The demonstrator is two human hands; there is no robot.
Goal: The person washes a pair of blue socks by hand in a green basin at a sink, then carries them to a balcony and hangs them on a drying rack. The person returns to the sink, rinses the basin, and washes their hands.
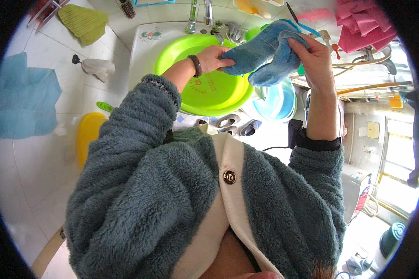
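Observation:
A fuzzy blue cloth (256, 50) hangs folded between both hands, above the right side of a lime-green plastic basin (209, 101). My left hand (211, 61), with a dark beaded bracelet at the wrist, pinches the cloth's left edge. Higher up on the right, my right hand (312, 55) grips the other end, where the cloth doubles over and droops. The basin rests on a white sink (141, 52) with a floral print. Faint marks show on the basin's floor. Behind it stands a chrome faucet (208, 14).
A light-blue bucket (277, 101) stands right of the basin. Pink cloth (365, 24) and a yellow hose (373, 85) are at the right. On the left wall hang a green towel (83, 24), a blue cloth (24, 97) and a whitish cloth (99, 68). Shoes (227, 121) lie below the sink.

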